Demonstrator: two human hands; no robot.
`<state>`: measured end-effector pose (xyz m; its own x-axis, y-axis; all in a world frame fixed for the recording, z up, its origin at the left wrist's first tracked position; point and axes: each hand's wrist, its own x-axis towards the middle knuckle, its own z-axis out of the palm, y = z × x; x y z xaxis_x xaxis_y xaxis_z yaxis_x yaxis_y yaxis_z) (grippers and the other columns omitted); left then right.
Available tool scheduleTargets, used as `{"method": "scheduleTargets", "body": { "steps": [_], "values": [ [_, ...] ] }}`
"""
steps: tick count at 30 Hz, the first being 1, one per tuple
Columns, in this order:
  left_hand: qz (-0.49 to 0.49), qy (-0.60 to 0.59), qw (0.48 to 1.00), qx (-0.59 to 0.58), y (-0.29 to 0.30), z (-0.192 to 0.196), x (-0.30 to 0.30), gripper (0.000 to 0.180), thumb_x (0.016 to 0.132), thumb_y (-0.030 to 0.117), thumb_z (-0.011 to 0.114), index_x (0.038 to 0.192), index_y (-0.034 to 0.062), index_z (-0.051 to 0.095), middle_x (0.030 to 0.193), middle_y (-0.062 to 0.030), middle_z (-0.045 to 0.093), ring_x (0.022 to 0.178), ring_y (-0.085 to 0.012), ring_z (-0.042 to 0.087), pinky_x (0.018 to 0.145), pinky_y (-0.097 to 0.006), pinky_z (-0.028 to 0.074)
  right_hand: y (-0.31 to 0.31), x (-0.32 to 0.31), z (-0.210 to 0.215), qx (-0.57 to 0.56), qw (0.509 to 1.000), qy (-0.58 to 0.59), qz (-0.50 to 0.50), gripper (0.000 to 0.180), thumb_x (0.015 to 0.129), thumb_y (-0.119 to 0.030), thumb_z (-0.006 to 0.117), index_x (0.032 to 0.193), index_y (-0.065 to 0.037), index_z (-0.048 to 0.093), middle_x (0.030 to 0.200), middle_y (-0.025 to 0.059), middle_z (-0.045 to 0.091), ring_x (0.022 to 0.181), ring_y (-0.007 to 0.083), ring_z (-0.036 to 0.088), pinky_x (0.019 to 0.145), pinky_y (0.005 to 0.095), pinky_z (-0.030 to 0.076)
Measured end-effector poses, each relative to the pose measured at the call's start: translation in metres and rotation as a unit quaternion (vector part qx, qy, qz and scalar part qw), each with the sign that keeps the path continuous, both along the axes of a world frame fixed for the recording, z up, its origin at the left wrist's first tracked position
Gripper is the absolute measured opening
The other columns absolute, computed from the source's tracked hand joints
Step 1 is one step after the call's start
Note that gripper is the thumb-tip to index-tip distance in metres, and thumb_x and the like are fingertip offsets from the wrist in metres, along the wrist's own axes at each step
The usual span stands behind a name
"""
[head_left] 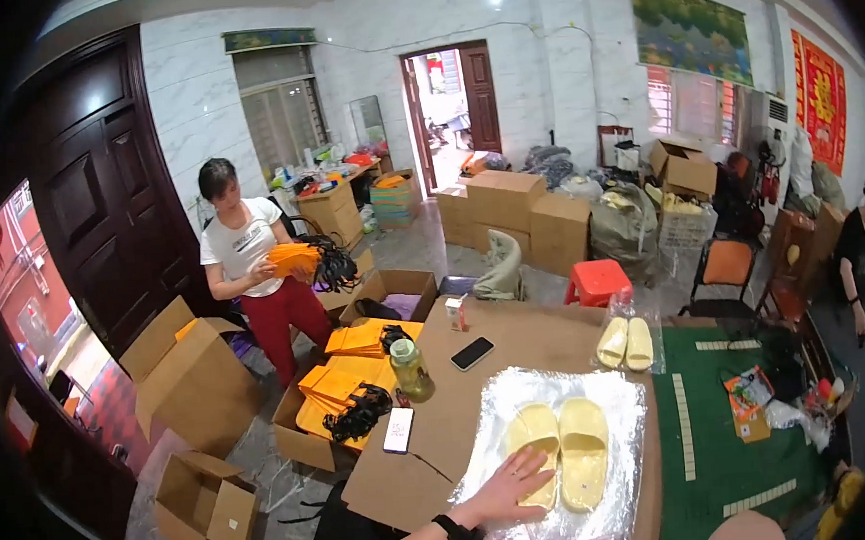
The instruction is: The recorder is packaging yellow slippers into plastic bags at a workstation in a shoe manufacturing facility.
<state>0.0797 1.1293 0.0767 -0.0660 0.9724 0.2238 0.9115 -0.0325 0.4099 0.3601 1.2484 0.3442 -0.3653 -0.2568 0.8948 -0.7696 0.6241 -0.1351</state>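
left hand (513,485): fingers spread flat, holding nothing, pressing on the near yellow slipper (533,444) | slippers: a pair, side by side on a clear plastic bag (618,408) on the brown table (528,339) | right hand: not seen | tip: press softly, keep the pair straight and together

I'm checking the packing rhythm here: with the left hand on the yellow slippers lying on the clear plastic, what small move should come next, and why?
Probably slide the left hand to square the yellow slippers together on the clear plastic sheet. The pair lies side by side, loose on the spread sheet, and only that hand touches it; the right hand is out of view.
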Motion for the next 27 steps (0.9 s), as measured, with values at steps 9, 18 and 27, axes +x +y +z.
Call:
{"method": "scheduleTargets", "body": {
  "steps": [9, 18, 27],
  "values": [
    [-0.001, 0.017, 0.999, 0.028, -0.002, -0.001, -0.001, 0.079, 0.092, 0.065, 0.054, 0.152, 0.0158, 0.041, 0.162, -0.0177, 0.028, 0.153, -0.0387, 0.01, 0.123, -0.048, 0.011, 0.001, 0.017, -0.023, 0.108, 0.984, -0.1, -0.099, 0.03, 0.096, -0.037, 0.062, 0.116, -0.014, 0.066, 0.131, 0.0077, 0.057, 0.112, 0.0238, 0.057, 0.086, 0.0388, 0.049],
    [-0.01, -0.009, 1.0, 0.023, -0.004, 0.006, -0.005, 0.079, 0.084, 0.064, 0.064, 0.146, 0.0168, 0.051, 0.159, -0.0183, 0.033, 0.15, -0.0427, 0.018, 0.122, -0.051, 0.015, 0.035, -0.051, -0.13, -0.063, 0.889, -0.266, -0.368, 0.02, 0.08, -0.006, 0.072, 0.099, -0.014, 0.073, 0.096, 0.0017, 0.069, 0.09, 0.0257, 0.064, 0.078, 0.0394, 0.05],
    [0.21, -0.126, 0.969, -0.02, -0.074, 0.066, 0.008, 0.076, 0.074, 0.04, 0.084, 0.136, 0.0078, 0.055, 0.132, -0.0201, 0.055, 0.121, -0.0388, 0.053, 0.103, -0.046, 0.044, 0.062, 0.004, -0.196, -0.12, 0.819, -0.332, -0.453, 0.025, 0.079, -0.003, 0.065, 0.101, -0.012, 0.073, 0.11, 0.0086, 0.067, 0.1, 0.032, 0.062, 0.086, 0.0418, 0.052]
  ]
}}
